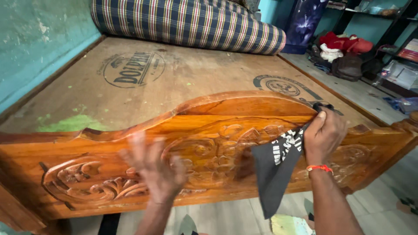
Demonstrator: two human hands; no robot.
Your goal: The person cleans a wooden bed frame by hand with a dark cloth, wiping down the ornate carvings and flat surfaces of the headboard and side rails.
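A carved, glossy orange-brown wooden bed board (217,126) stands across the view in front of me. My right hand (324,135), with an orange thread at the wrist, presses a black cloth with white print (274,174) against the board's top edge at the right; the cloth hangs down over the carving. My left hand (154,167) is blurred, fingers spread, in front of the carved scrollwork at the lower left, holding nothing.
Behind the board lies a bare plywood bed base (143,82) with a rolled checked mattress (187,21) at its far end. A teal wall (35,39) runs along the left. Clothes and bags (344,54) lie on the floor at the right, near shelves.
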